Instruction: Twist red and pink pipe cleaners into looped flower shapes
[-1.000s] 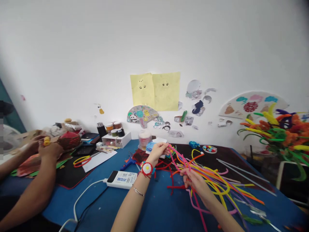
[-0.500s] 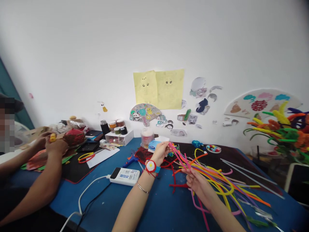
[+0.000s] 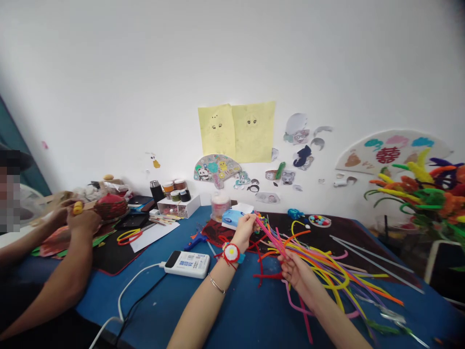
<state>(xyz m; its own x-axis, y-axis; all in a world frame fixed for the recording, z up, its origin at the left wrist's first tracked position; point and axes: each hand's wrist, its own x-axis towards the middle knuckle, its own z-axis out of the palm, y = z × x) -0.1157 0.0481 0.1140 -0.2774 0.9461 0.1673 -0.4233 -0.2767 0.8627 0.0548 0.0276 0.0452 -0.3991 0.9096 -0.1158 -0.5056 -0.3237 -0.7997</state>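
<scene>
The step in hand appears to be gathering or shaping bright pink, fuzzy craft stems (image 3: 271, 236), which stretch between the person's two hands. The left hand (image 3: 245, 228) has thumb and fingertips together, pinching the far end; the right hand (image 3: 296, 267), nearer the body, has its fingers curled closed around the lower part. Below the right hand, a pink length slants over the blue tabletop (image 3: 250, 310). Beside and beyond that hand spreads a loose pile of yellow, orange and purple fuzzy stems (image 3: 347, 281). A blue-and-white soft packet (image 3: 231, 217) sits just behind the left hand. The next move likely calls for two steady pinches, since such thin, bendy stems could slip or splay.
</scene>
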